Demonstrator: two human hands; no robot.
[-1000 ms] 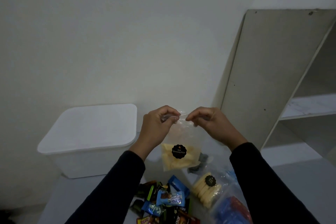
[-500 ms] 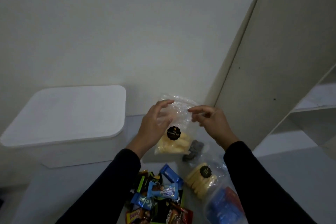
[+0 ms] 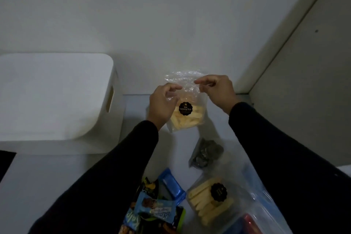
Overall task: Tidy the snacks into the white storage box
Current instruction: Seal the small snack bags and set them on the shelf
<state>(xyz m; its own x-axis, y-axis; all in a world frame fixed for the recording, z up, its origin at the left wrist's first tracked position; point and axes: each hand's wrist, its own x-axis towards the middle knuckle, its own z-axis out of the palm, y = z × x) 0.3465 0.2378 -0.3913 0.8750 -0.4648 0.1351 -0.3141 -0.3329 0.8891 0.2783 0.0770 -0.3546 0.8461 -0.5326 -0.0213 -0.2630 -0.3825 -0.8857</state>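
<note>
— Presently, what is each hand doing?

— The left hand (image 3: 163, 103) is cupping the clear snack bag (image 3: 187, 104) from its left side, fingers curled onto the crinkled upper film. The right hand (image 3: 216, 89) is pinching the top right corner of that film between thumb and fingertips. Both are closed on the bag.

— And where is the bag sitting?

— It is being held near the back edge of the counter (image 3: 57, 176), close to the wall, just right of the white storage box (image 3: 57, 100). I cannot tell whether its base is touching the counter. The box is standing at the counter's back left, lid on.

— Handling assessment?

— I am judging it light and soft. The film is thin and slack, likely slippery, and the pale sticks are gathering low around the black label (image 3: 185, 108). They look brittle, so squeezing the belly is risking breakage. The empty film above the contents is the sound place to grip, with a hand under the base if the bag sags.

— Outstanding items?

— A dark packet (image 3: 206, 153) is lying mid-counter, a second stick bag (image 3: 210, 198) and blue wrappers (image 3: 171, 189) towards the front edge. The lid is needing to come off before anything goes in.
</note>
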